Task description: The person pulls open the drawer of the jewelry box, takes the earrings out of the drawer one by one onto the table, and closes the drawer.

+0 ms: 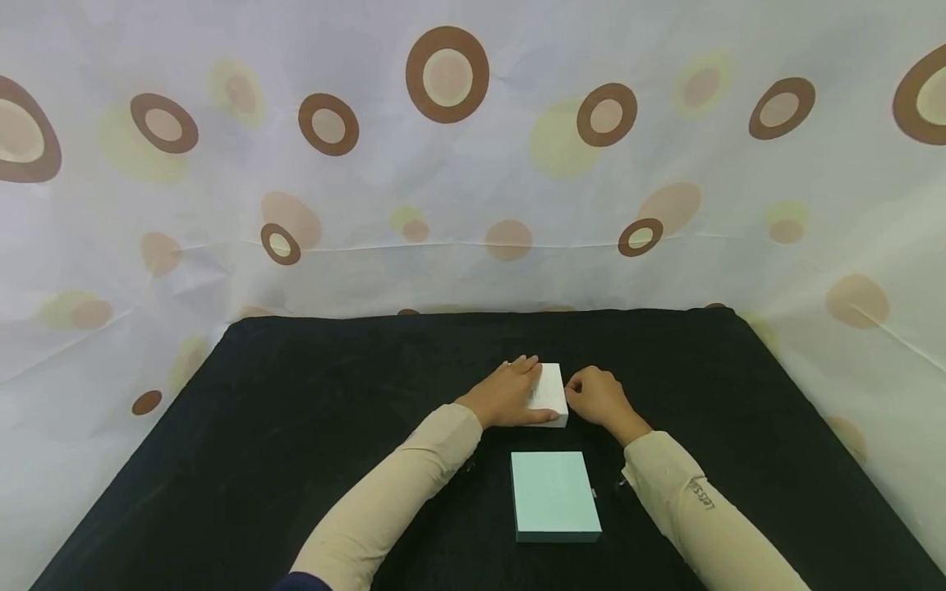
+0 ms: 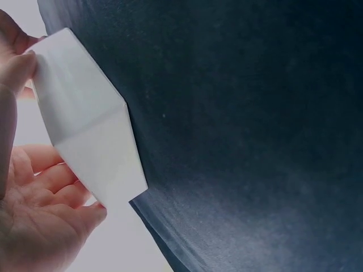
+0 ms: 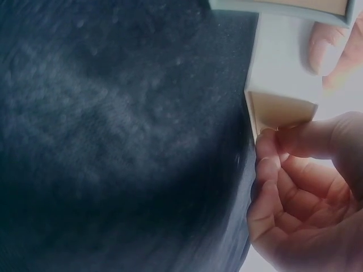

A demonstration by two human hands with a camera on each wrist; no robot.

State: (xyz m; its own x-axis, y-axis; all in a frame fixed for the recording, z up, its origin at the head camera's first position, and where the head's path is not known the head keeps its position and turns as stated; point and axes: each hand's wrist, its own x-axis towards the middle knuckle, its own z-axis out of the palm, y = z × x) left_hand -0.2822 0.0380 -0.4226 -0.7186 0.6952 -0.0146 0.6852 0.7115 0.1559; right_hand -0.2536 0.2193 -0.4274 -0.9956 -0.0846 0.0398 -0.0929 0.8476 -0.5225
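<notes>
A small white box [image 1: 549, 379] lies on the black cloth. Spread across its top is my left hand [image 1: 508, 394], fingers toward the far edge and thumb along the near edge, holding it in place. At the box's right end, my right hand [image 1: 600, 397] has its fingers curled. The right wrist view shows its thumb and index finger pinching close together at the lower edge of the tan end face [image 3: 283, 107]; what lies between the fingertips is hidden. In the left wrist view, the left fingers are against the white box [image 2: 93, 130].
Nearer to me lies a mint-green box [image 1: 554, 492], lid side up, with a small pale tab [image 1: 594, 493] on its right side. Both boxes are on the black tablecloth [image 1: 355, 369]. Behind the table hangs a white curtain [image 1: 473, 180] with brown and yellow circles.
</notes>
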